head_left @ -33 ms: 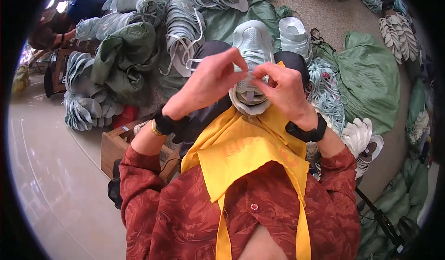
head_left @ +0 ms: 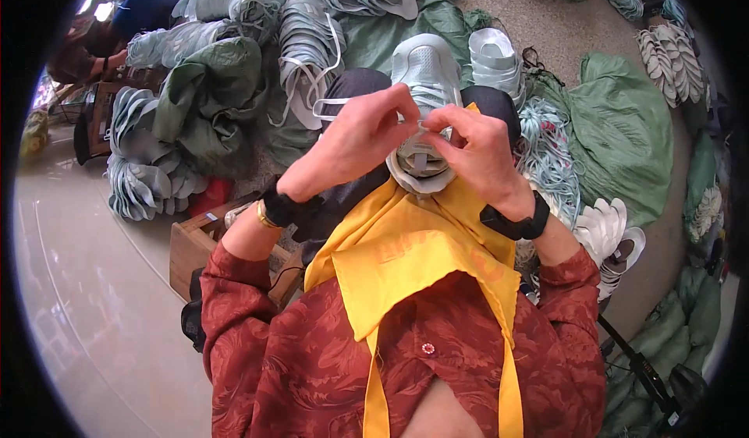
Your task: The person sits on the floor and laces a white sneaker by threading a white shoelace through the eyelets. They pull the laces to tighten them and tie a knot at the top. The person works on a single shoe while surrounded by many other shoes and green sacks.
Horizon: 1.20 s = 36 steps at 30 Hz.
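Speckled grey concrete floor (head_left: 546,24) up top, switching to a glossy pale tiled floor (head_left: 86,297) on the left. Stacks of pale grey-green shoe uppers (head_left: 312,40) heaped right on the concrete, with green sacks (head_left: 624,134) spread among them and a tangle of light blue laces (head_left: 546,157) beside. Small wooden crate (head_left: 195,243) sitting at the tile edge, white soles (head_left: 612,231) piled off right.

Both my forearms rise from rolled red patterned sleeves, elbows out. My left hand (head_left: 360,138) and right hand (head_left: 473,151) meet at centre, thumbs and forefingers pinched tight, fingertips nearly touching, wrists bent inward.
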Each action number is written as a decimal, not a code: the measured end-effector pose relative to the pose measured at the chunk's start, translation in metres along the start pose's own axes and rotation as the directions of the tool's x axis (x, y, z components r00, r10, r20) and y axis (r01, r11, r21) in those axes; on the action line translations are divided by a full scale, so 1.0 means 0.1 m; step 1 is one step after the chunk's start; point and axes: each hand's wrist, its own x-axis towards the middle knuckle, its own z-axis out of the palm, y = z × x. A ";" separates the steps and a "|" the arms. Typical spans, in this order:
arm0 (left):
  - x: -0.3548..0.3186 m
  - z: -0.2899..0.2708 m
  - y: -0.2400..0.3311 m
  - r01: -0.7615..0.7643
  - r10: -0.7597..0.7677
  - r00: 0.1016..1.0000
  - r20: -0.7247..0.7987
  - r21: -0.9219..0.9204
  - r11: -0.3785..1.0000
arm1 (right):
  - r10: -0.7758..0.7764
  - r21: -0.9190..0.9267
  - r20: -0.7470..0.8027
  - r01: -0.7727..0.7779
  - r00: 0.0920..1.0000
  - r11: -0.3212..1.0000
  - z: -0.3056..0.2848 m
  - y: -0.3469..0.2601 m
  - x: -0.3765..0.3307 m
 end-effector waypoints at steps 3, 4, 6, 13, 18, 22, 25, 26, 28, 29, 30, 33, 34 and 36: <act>0.00 0.03 0.00 0.020 -0.021 0.998 0.054 0.015 1.000 | 0.026 0.042 -0.006 -0.026 1.000 0.999 0.00 -0.04 -0.01; 0.00 0.03 0.01 0.039 -0.043 0.996 0.084 0.040 0.998 | 0.039 0.059 -0.003 -0.039 0.999 0.997 -0.01 -0.04 -0.02; -0.02 0.04 0.00 0.040 -0.044 0.997 0.064 0.061 0.997 | 0.054 0.070 -0.008 -0.053 0.999 0.996 0.00 -0.02 -0.05; -0.07 0.12 -0.12 0.077 -0.075 0.983 -0.166 0.005 0.997 | -0.068 0.061 0.107 0.062 0.992 0.996 -0.07 0.08 -0.21; -0.04 0.19 -0.05 0.093 -0.064 0.982 -0.179 0.157 0.983 | -0.339 -0.150 0.111 0.352 0.934 0.924 0.03 0.14 -0.20; -0.02 0.22 -0.06 0.087 -0.057 0.986 -0.157 0.187 0.979 | -0.395 -0.123 0.104 0.406 0.913 0.906 0.05 0.16 -0.18; -0.03 0.27 -0.15 -0.047 0.112 0.973 -0.201 0.301 0.953 | -0.389 -0.077 0.068 0.394 0.919 0.916 0.06 0.15 -0.18; -0.03 0.27 -0.14 -0.053 0.117 0.975 -0.187 0.316 0.947 | -0.388 -0.076 0.059 0.392 0.920 0.917 0.06 0.16 -0.19; -0.04 0.27 -0.11 -0.066 0.128 0.979 -0.158 0.346 0.936 | -0.386 -0.074 0.040 0.388 0.922 0.919 0.07 0.18 -0.20; -0.05 0.27 -0.12 -0.043 0.102 0.979 -0.178 0.309 0.950 | -0.382 -0.065 0.036 0.384 0.923 0.921 0.07 0.17 -0.20; -0.06 0.28 -0.13 -0.021 0.076 0.977 -0.198 0.270 0.963 | -0.378 -0.056 0.033 0.379 0.925 0.924 0.07 0.16 -0.20; -0.06 0.30 -0.12 0.048 0.019 0.965 -0.260 0.249 0.967 | -0.365 -0.037 0.035 0.366 0.930 0.930 0.06 0.15 -0.20; -0.06 0.30 -0.11 0.071 0.004 0.959 -0.282 0.257 0.964 | -0.361 -0.032 0.038 0.362 0.932 0.932 0.06 0.15 -0.20; -0.05 0.31 -0.11 0.073 0.007 0.961 -0.277 0.279 0.957 | -0.358 -0.035 0.042 0.359 0.933 0.933 0.05 0.15 -0.20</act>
